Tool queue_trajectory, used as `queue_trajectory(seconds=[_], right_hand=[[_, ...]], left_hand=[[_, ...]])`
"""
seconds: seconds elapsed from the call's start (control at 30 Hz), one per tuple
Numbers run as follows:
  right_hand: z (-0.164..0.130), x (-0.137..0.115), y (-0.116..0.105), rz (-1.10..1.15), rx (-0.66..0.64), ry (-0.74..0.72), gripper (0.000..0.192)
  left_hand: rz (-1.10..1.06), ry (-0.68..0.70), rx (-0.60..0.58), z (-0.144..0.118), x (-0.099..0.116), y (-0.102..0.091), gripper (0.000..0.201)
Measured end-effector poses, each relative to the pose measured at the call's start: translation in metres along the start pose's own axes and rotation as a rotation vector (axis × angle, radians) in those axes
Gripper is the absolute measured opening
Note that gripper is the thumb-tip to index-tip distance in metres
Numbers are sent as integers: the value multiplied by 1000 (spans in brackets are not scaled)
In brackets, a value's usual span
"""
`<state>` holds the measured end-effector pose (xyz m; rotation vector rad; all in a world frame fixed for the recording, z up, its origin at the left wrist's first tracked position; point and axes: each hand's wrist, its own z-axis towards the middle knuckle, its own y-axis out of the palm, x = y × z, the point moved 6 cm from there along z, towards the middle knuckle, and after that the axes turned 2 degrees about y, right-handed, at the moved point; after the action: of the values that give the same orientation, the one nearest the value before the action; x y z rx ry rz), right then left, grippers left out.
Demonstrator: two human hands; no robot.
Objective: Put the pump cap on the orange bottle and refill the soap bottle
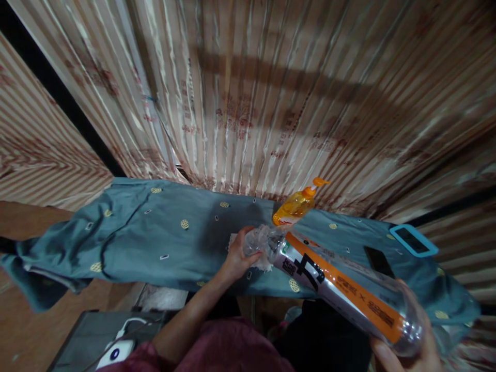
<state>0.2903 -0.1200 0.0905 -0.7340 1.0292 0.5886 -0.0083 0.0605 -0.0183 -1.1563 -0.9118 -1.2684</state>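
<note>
My right hand (424, 338) grips the base end of a large clear plastic bottle (341, 289) with an orange and silver label. The bottle is tilted, its neck end pointing left and away from me. My left hand (237, 260) is closed around a small clear container (256, 241), whose exact kind I cannot make out. The bottle's neck meets or overlaps this container; whether liquid passes between them does not show. Beneath my left hand lies a white tissue (264, 262). Just beyond stands an orange pump bottle (293, 206) of yellow-orange liquid.
A blue-green patterned cloth (135, 232) covers the long narrow table. At its right lie a dark phone (378, 261) and a light-blue framed tablet (414, 240). Striped curtains (240, 103) hang behind. A white device (116, 355) with a cable sits at lower left.
</note>
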Motion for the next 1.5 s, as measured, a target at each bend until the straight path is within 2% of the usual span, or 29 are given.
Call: queue_trajectory(seconds=[0.2,0.63,0.9,1.03,1.23,1.5], right_hand=[[3,6,-3,1,0,-23,121],[0,-3,2,-70,-25,-6,115],[-1,-12,7,22,19,15,120],[-1,-18,7,-11,27,17,120],[-1,-20,6,-20,41,12,130],[-3,-20,7,13,34,46,127]], left_hand=[[11,34,-11,0,-1,0,69],[3,12,22,-1,-2,-1,69],[-8,22,12,0,-3,-1,70],[-19,12,16,0,-3,-1,70],[-10,8,14,0,-1,-2,70],[-7,11,20,1,-1,-2,70]])
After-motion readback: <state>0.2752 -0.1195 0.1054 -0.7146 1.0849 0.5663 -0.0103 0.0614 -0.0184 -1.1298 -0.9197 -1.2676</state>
